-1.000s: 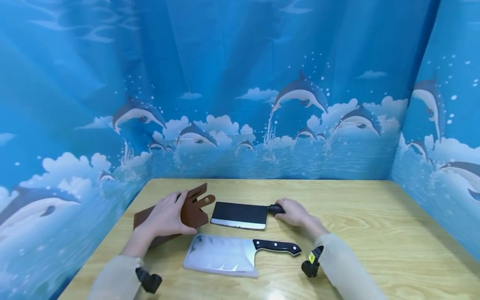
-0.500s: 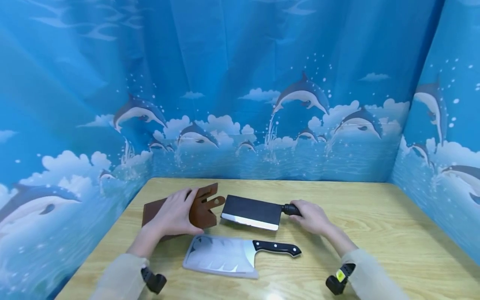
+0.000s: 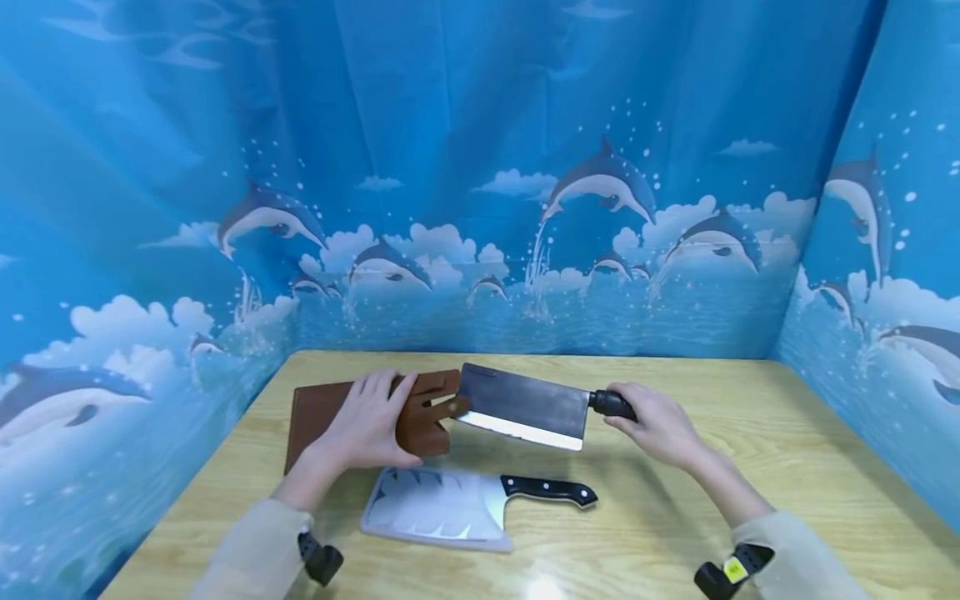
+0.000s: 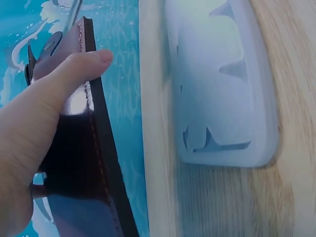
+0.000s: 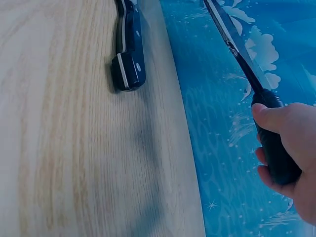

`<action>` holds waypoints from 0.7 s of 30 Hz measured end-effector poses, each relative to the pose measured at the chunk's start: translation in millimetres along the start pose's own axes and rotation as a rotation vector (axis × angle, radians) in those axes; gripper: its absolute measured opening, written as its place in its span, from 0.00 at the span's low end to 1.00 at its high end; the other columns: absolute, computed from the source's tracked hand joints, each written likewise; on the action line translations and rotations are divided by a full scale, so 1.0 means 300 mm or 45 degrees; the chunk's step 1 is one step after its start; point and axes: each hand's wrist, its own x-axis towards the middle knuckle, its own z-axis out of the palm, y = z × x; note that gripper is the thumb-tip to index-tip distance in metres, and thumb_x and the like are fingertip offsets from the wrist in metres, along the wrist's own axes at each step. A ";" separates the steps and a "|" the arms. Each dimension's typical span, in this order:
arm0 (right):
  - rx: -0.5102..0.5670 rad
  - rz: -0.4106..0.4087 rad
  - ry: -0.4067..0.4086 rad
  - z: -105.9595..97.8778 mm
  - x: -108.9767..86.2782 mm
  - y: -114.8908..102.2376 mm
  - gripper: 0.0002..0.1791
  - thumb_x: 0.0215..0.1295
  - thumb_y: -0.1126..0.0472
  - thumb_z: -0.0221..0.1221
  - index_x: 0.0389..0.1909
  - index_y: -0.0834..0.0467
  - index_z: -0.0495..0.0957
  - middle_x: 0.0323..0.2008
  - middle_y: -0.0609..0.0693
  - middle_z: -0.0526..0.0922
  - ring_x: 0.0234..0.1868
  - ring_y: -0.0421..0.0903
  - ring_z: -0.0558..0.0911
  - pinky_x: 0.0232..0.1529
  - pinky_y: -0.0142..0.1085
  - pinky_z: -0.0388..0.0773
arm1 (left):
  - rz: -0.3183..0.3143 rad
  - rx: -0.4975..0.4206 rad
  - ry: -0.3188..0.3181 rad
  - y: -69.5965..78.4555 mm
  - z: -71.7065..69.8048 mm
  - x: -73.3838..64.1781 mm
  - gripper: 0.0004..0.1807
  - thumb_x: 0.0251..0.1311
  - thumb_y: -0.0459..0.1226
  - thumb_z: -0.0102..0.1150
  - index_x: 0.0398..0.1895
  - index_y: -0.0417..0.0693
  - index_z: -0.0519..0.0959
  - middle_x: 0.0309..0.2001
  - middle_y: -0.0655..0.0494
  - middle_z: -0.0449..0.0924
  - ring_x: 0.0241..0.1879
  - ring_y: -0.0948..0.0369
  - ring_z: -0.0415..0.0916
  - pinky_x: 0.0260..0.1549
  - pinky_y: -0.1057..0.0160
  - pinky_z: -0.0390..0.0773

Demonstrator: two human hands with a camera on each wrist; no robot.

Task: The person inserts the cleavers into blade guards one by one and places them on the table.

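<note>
My left hand (image 3: 363,429) grips a brown leather knife sheath (image 3: 318,417) across its top, thumb on the near stitched edge in the left wrist view. The sheath's snap strap (image 3: 450,407) sticks out at its right end. In my right hand (image 3: 660,425) is the black handle (image 5: 279,160) of a cleaver (image 3: 525,404) with a dark blade and bright cutting edge. The blade tilts, its left end higher, right at the sheath's mouth. Nearer me on the table lies a second cleaver (image 3: 551,489), its blade inside a translucent white cover (image 3: 431,508).
The wooden table (image 3: 750,467) backs onto a blue dolphin-print curtain (image 3: 480,167), which also runs along both sides. The second cleaver lies just in front of the sheath, its riveted black handle pointing right.
The right hand has lifted the dark cleaver off the table and moved right, tilting the blade. The left hand has shifted the sheath right and raised it toward the blade. The second cleaver stays put.
</note>
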 end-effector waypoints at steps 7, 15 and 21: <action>-0.010 -0.049 0.010 -0.010 -0.013 -0.015 0.21 0.55 0.60 0.66 0.49 0.62 0.76 0.41 0.57 0.82 0.41 0.56 0.80 0.39 0.50 0.76 | 0.021 0.000 -0.018 0.026 0.008 0.018 0.65 0.22 0.68 0.69 0.66 0.44 0.60 0.56 0.39 0.65 0.55 0.44 0.63 0.54 0.40 0.63; -0.039 -0.131 0.028 0.016 -0.019 -0.026 0.22 0.52 0.61 0.67 0.48 0.63 0.76 0.40 0.57 0.82 0.39 0.55 0.80 0.39 0.50 0.76 | 0.021 -0.012 -0.053 0.038 0.017 0.019 0.64 0.24 0.68 0.68 0.68 0.44 0.59 0.57 0.38 0.64 0.56 0.43 0.62 0.56 0.41 0.63; -0.061 -0.147 0.040 0.020 -0.019 -0.039 0.23 0.52 0.60 0.67 0.49 0.62 0.76 0.41 0.56 0.82 0.40 0.55 0.80 0.39 0.50 0.77 | 0.064 0.006 -0.067 0.037 0.019 0.011 0.65 0.24 0.69 0.68 0.68 0.43 0.59 0.58 0.38 0.64 0.57 0.44 0.63 0.57 0.41 0.63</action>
